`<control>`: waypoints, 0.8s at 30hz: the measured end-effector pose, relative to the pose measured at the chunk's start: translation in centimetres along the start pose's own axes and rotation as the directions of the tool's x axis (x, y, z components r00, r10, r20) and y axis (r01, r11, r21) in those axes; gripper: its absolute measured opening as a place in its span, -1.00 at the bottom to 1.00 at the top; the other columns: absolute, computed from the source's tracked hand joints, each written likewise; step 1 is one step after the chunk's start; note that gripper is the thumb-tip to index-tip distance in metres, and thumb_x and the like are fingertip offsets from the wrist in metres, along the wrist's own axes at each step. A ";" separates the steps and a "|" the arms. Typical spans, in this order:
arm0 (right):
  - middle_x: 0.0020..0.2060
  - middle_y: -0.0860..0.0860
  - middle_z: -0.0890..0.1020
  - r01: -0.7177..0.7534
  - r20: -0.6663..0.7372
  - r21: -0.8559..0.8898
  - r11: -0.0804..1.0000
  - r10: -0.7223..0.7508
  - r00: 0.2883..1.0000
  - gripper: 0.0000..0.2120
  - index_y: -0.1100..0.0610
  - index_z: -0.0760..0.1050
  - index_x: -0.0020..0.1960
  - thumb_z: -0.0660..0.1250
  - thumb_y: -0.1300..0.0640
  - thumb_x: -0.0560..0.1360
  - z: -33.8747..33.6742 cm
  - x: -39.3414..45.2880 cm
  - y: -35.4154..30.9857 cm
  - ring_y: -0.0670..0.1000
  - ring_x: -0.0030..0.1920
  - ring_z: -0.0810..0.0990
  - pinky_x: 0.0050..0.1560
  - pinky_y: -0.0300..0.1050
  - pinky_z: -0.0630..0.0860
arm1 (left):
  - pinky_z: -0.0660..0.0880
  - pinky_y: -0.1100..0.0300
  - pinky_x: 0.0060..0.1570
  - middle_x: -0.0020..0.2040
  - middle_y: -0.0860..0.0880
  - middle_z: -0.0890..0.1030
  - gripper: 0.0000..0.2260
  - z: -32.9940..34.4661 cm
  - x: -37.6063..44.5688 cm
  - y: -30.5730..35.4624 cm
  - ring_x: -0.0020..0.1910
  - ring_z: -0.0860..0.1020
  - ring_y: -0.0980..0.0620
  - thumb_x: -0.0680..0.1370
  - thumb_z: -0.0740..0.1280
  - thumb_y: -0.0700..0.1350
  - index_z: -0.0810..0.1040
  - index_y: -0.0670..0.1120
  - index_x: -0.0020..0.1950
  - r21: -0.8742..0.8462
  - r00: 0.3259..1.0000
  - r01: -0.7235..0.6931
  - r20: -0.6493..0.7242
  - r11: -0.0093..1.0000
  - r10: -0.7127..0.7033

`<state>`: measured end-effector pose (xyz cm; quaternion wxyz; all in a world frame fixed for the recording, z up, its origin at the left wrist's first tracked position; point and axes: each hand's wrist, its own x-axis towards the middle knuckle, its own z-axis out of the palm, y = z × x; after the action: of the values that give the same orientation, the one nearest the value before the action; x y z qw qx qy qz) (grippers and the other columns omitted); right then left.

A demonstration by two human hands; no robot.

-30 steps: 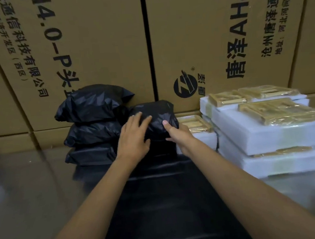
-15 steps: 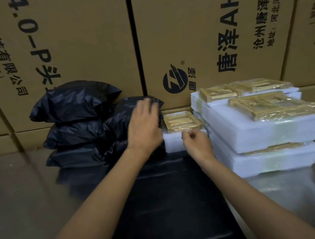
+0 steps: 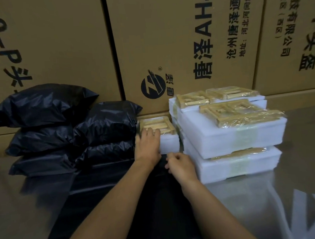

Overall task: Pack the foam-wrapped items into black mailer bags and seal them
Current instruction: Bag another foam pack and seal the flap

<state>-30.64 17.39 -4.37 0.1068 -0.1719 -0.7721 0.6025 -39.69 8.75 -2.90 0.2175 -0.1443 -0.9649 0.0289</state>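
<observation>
Resting on the near top edge of a small foam-wrapped item [image 3: 168, 140], the left hand [image 3: 149, 146] lies with fingers extended and fairly flat; the fingertips reach onto the clear-wrapped wooden piece [image 3: 157, 126] bedded in the foam. No curl around the block is visible. Just nearer than those fingers, the right hand [image 3: 180, 165] is loosely curled at the far edge of the flat black mailer bags [image 3: 120, 192]; whether it pinches the bag edge cannot be told, as motion blur and the dark film hide the fingertips.

Immediately left of the left fingers stand two packed black bags [image 3: 106, 121], one on the other, and further left a stack of three more [image 3: 40, 105]. Right of both hands, touching or nearly touching the small item, sits a stack of larger white foam-wrapped items [image 3: 232, 134] with taped bands and wooden pieces on top. All rest on a reflective metal table [image 3: 296, 165]. Beyond the fingers, printed cardboard cartons [image 3: 184, 33] form the back wall.
</observation>
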 end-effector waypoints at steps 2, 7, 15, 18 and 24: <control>-0.09 0.12 0.69 -0.020 0.039 0.028 0.999 0.018 0.999 -0.71 0.21 0.60 -0.05 0.19 0.06 0.56 -0.1 0.1 -0.4 0.15 -0.02 0.64 0.13 0.11 0.57 | 0.27 -0.04 0.35 0.37 -0.08 0.34 -0.45 0.1 -0.2 0.2 0.42 0.23 -0.11 0.51 0.38 -0.09 0.23 -0.04 0.44 -0.068 1.000 0.016 -0.025 0.998 -0.018; 0.34 0.11 0.52 -0.087 0.134 0.222 0.971 0.058 0.989 -0.32 0.18 0.33 0.47 0.31 -0.22 0.52 -0.5 0.0 -1.5 0.11 0.31 0.52 0.36 0.09 0.46 | 0.28 -0.01 0.30 0.30 -0.09 0.36 -0.57 -1.8 -1.6 0.8 0.35 0.27 -0.12 0.54 0.31 -0.10 0.32 -0.08 0.39 -0.402 0.982 0.083 -0.123 0.912 -0.143; 0.20 0.01 0.62 -0.091 0.129 0.544 0.834 0.024 0.991 -0.23 0.00 0.31 0.40 0.55 -0.21 0.33 -1.4 -2.1 -4.5 0.09 0.13 0.66 0.13 0.16 0.62 | 0.35 -0.06 0.28 0.23 -0.01 0.35 -0.65 -5.4 -7.2 0.8 0.27 0.29 -0.05 0.54 0.35 -0.18 0.42 -0.11 0.31 -0.694 0.956 0.004 -0.210 0.720 -0.208; 0.21 0.05 0.57 -0.052 0.076 0.567 0.822 0.011 0.997 -0.16 0.04 0.27 0.34 0.61 -0.19 0.24 -2.2 -3.7 -5.6 0.12 0.12 0.66 0.00 0.17 0.67 | 0.39 -0.05 0.26 0.19 0.04 0.33 -0.64 -7.2 -9.1 0.7 0.23 0.35 0.00 0.54 0.36 -0.15 0.41 -0.09 0.32 -0.794 0.950 -0.026 -0.209 0.607 -0.232; 0.19 0.12 0.55 -0.117 0.031 0.530 0.840 0.118 0.993 0.20 0.05 0.12 0.47 0.68 -0.24 0.03 -3.9 -9.1 -8.0 0.15 0.08 0.64 -0.02 0.15 0.68 | 0.41 -0.04 0.26 0.20 0.07 0.33 -0.60 -10.9 -14.3 0.7 0.24 0.34 0.05 0.54 0.36 -0.14 0.39 -0.07 0.37 -0.785 0.938 -0.153 -0.306 0.601 -0.161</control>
<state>-21.91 15.53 4.69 0.1141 -0.1835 -0.5635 0.7973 -22.46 5.16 1.02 0.2959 -0.2266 -0.8215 -0.4315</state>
